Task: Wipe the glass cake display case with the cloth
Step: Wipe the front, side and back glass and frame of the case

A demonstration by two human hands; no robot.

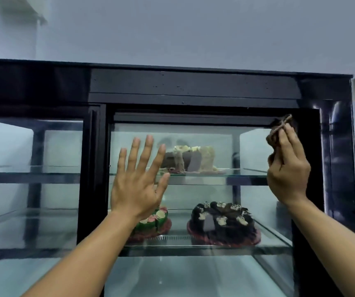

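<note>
two bare forearms reach up to a black-framed display case point(193, 84), one hand wiping, one bracing.
head view: left hand point(138, 185) has its fingers straight and spread, holding nothing, palm flat toward the middle of the glass door point(210, 194); i cannot tell if it touches. right hand point(288, 174) has its fingers curled tight around a bunched brown cloth point(276, 133), pressed into the door's upper right corner, against the top frame. behind the glass, a pale cake point(191, 159) sits on the upper shelf, with a green cake point(150, 221) and a chocolate cake point(223, 224) on the shelf below. to wipe well, work the cloth along the top edge first, then down in overlapping passes, and finish where the bracing palm may leave prints. no brand, label or writing can be read.
</note>
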